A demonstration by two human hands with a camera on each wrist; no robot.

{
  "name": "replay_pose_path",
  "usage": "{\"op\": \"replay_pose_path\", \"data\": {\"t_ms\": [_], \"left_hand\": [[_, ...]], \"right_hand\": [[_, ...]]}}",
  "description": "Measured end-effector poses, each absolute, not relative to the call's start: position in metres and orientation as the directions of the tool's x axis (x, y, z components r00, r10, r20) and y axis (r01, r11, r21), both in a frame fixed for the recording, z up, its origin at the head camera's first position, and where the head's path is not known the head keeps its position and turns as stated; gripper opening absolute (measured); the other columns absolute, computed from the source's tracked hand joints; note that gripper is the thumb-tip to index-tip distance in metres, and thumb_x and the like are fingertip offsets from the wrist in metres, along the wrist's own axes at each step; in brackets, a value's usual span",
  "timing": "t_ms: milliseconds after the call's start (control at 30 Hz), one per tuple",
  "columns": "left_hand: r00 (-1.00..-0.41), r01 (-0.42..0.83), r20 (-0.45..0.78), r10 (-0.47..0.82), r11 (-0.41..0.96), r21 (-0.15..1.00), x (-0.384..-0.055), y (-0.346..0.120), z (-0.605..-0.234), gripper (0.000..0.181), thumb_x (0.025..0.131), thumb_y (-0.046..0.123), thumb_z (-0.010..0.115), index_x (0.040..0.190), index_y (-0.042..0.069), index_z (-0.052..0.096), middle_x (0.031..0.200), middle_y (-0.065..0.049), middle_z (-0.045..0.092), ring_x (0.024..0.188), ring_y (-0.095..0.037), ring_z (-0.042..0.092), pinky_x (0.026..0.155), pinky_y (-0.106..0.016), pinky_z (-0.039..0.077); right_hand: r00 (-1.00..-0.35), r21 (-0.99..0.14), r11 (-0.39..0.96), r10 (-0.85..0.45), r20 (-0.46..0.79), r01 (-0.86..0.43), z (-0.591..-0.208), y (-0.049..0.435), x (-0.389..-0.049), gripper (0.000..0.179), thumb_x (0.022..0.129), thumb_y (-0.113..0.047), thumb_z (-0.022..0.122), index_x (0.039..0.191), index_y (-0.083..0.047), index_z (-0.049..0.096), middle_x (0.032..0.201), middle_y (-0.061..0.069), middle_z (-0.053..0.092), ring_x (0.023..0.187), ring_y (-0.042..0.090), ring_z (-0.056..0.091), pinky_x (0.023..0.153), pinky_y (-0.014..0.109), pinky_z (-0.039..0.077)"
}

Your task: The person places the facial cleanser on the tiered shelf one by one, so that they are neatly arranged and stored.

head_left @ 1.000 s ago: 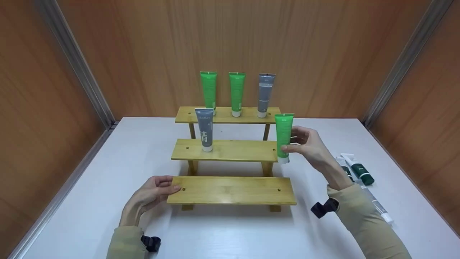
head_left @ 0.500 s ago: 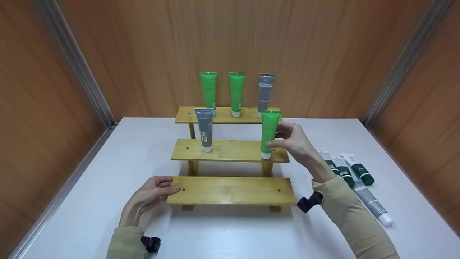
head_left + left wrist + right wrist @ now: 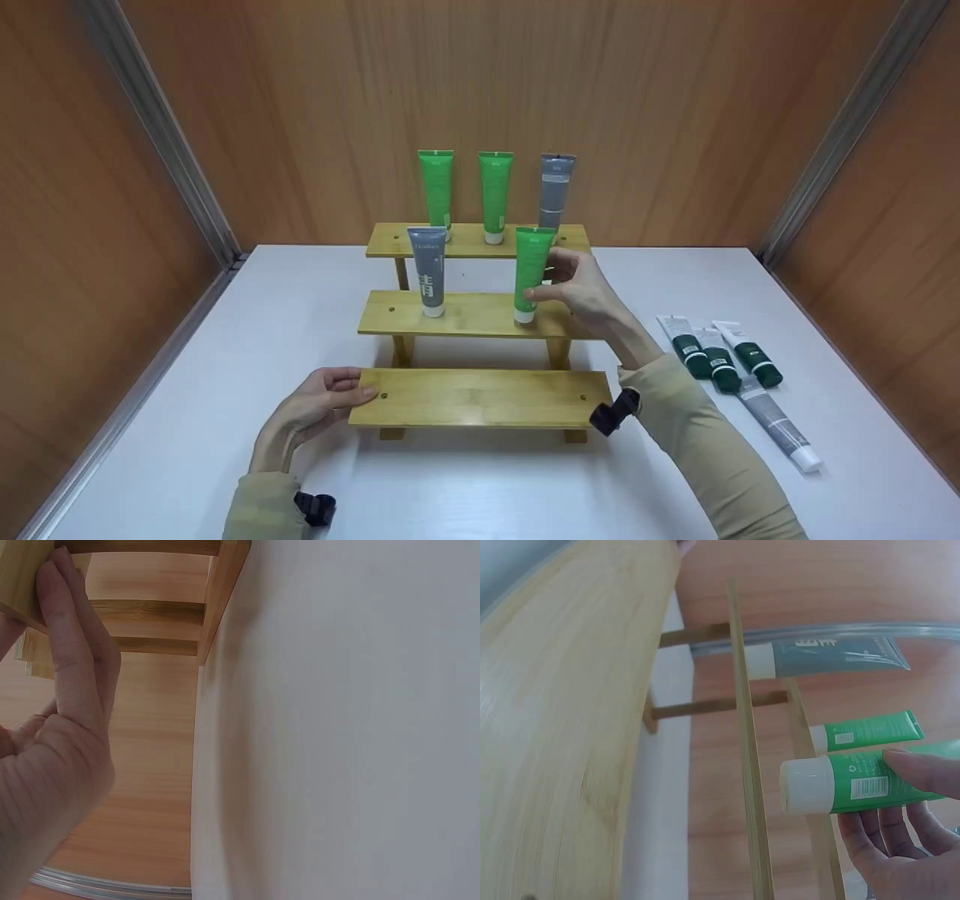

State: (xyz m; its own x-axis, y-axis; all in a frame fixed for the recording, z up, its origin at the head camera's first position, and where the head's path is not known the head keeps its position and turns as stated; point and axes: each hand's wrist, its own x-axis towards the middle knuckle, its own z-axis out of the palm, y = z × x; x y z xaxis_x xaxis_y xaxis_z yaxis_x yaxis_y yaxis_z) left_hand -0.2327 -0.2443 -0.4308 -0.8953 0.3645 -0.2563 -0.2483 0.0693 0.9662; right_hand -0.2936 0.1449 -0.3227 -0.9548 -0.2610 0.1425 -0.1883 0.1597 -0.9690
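Observation:
My right hand (image 3: 585, 292) pinches a green squeeze tube (image 3: 531, 274) between thumb and fingers. The tube is upright, white cap (image 3: 808, 786) down; in the right wrist view a small gap shows between cap and middle shelf. Left of it on that shelf (image 3: 480, 319) stands a grey-blue tube (image 3: 428, 270). My left hand (image 3: 319, 405) grips the left end of the bottom shelf (image 3: 484, 397) of the three-step wooden stand, thumb on top. The left wrist view shows the fingers (image 3: 67, 645) against the wood.
On the top shelf (image 3: 386, 238) stand two green tubes (image 3: 436, 187) (image 3: 495, 187) and a grey-blue tube (image 3: 554, 187). Several tubes lie on the white table at right: dark green and white ones (image 3: 686, 349) and a grey one (image 3: 776, 424). Wooden panels (image 3: 480, 90) enclose the table.
My right hand has carried the green tube leftward from beyond the middle shelf's right end to above its right half. The left hand stays on the bottom shelf.

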Motion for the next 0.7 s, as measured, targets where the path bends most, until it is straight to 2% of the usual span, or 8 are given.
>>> {"op": "replay_pose_path", "data": {"t_ms": [233, 700], "left_hand": [[-0.898, -0.256, -0.272, 0.345, 0.090, 0.962, -0.233, -0.242, -0.430, 0.076, 0.092, 0.016, 0.074, 0.145, -0.017, 0.032, 0.119, -0.008, 0.069, 0.105, -0.012, 0.070, 0.094, -0.025, 0.059], [-0.899, -0.256, -0.273, 0.342, 0.093, 0.962, -0.233, -0.243, -0.431, 0.078, 0.092, 0.017, 0.074, 0.147, -0.016, 0.029, 0.120, -0.009, 0.069, 0.105, -0.013, 0.070, 0.094, -0.025, 0.059]], "right_hand": [[-0.960, -0.973, 0.164, -0.255, 0.118, -0.163, -0.326, 0.133, -0.299, 0.054, 0.077, 0.006, 0.075, 0.129, 0.002, 0.061, 0.119, 0.009, 0.065, 0.115, 0.024, 0.060, 0.105, 0.036, 0.051], [-0.951, -0.969, 0.147, -0.267, 0.155, -0.199, -0.332, 0.113, -0.305, 0.051, 0.074, 0.007, 0.077, 0.124, -0.001, 0.065, 0.115, 0.009, 0.067, 0.112, 0.025, 0.062, 0.106, 0.039, 0.050]]}}
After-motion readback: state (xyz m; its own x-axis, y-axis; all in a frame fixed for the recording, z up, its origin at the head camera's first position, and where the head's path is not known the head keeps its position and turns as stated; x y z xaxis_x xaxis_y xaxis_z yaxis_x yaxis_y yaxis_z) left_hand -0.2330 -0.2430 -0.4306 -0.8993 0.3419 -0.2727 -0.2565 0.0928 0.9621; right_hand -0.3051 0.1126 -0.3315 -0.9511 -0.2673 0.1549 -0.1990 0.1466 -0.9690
